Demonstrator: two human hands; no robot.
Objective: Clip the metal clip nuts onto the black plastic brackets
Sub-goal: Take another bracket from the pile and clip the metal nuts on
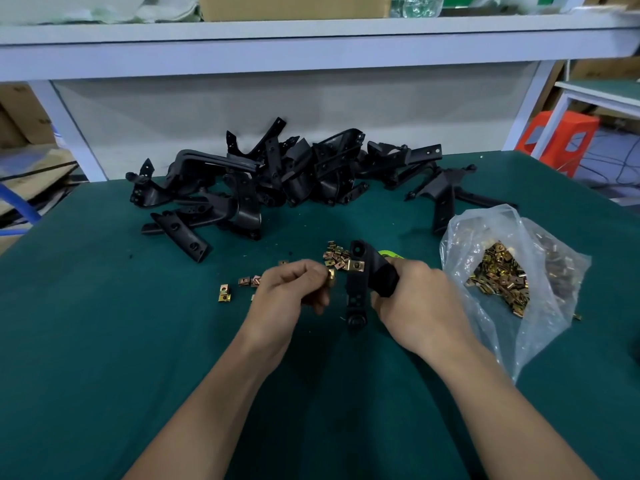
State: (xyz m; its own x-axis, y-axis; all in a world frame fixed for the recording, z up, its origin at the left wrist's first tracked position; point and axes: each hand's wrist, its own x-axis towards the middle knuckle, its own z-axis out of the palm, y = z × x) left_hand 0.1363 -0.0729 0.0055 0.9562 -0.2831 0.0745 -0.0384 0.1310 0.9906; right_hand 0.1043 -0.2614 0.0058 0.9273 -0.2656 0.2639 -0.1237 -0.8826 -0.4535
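Bracket (pixel 356 292) points lengthwise away, right hand (pixel 419 306) gripping it, left hand (pixel 291 292) pinching clip nut (pixel 331 275).

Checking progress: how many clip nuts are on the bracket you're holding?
1: a clip nut on the upper part of the bracket in the right hand. The left hand pinches a second clip nut, unfitted. The right hand may hide more.

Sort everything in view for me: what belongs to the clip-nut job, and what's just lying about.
Job:
- left hand pinching a clip nut
- right hand gripping the held bracket, one fitted nut on it
- loose nuts
- bag of nuts
- bracket pile

Lying about:
- orange stool
- cardboard box on the shelf
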